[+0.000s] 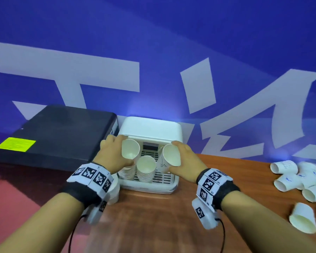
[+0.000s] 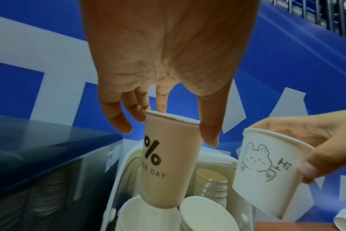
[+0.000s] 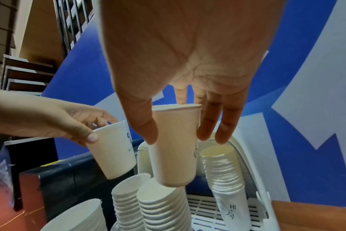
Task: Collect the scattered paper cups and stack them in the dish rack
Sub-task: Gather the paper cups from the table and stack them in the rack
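I see my left hand (image 1: 115, 152) gripping a white paper cup printed with a percent sign (image 2: 168, 164) by its rim, above the white slatted plastic dish rack (image 1: 148, 181). My right hand (image 1: 186, 159) grips a white paper cup with a bear drawing and "Hi" (image 2: 267, 168), also above the rack. Stacks of nested white cups (image 1: 145, 170) stand inside the rack. More loose white paper cups (image 1: 299, 181) lie tipped on the brown wooden table (image 1: 153, 225), well right of the rack.

A brown wood-grain counter (image 1: 217, 172) carries a white dish rack (image 1: 150, 187) at its far left edge. Loose paper cups (image 1: 303, 181) lie tipped in a cluster towards the right edge.
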